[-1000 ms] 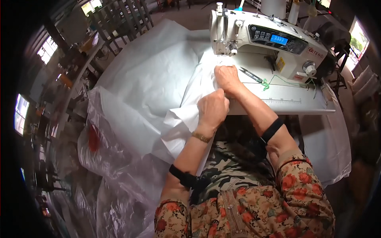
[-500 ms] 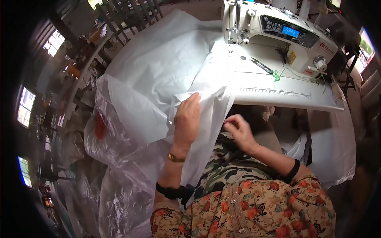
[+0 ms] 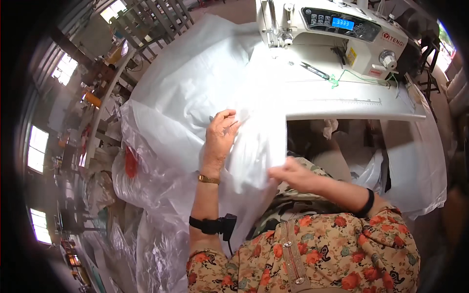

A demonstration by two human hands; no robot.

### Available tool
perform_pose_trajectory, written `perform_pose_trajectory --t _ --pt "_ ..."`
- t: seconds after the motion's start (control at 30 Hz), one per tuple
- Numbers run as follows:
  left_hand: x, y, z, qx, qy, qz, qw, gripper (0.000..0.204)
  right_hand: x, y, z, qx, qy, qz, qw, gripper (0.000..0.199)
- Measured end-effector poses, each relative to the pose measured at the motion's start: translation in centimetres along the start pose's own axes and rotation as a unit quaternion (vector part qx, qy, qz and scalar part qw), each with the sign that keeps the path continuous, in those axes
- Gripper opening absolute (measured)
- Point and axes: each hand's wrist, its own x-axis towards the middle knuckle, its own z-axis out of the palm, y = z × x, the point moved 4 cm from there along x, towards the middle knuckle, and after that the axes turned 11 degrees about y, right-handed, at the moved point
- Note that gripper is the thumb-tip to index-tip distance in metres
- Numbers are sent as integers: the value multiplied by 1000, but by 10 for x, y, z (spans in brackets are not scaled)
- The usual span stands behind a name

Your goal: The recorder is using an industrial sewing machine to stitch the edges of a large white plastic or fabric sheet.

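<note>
A large white translucent sheet [image 3: 176,93] spreads over the left of the table and hangs down toward my lap. My left hand [image 3: 221,139] has its fingers curled on a gathered fold of this sheet. Lower and to the right, my right hand [image 3: 293,177] pinches the sheet's hanging edge, slightly blurred. Beyond both hands stands a white sewing machine [image 3: 337,31] with a lit blue display. The sheet runs up beside its needle area, where glare hides detail.
Dark thread snips [image 3: 315,71] with a green cord [image 3: 334,82] lie on the machine bed. A ruler scale [image 3: 342,102] runs along the table's front. Crinkled clear plastic [image 3: 156,234] hangs at left, with a red piece [image 3: 131,162] there. White material [image 3: 415,171] hangs at right.
My left hand has gone from lying flat on the sheet to curled fingers. My right hand has moved lower and slightly left, onto the sheet's edge. The view has shifted a little.
</note>
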Motion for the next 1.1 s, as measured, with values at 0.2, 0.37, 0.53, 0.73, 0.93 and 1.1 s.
perform_pose_trajectory --t 0.2,0.37,0.53,0.73,0.93,1.1 --pt "3 3 -4 64 -19 24 997 15 -48 9 -83 60 130 57 988 32" --pt "0 15 -1 40 -16 -15 999 13 -64 78 -103 -63 188 149 969 33" --pt "-4 84 0 133 43 118 983 12 -61 1 -94 -272 410 -144 859 26" --pt "-37 80 56 -60 -92 -97 989 22 -32 -8 -69 -515 269 -135 802 34" --pt "-58 55 78 -59 -102 -106 987 33 -15 41 -75 -498 245 -44 831 26" --pt "-60 46 66 -83 -67 -135 985 32 -40 0 -53 -27 123 -25 992 24"
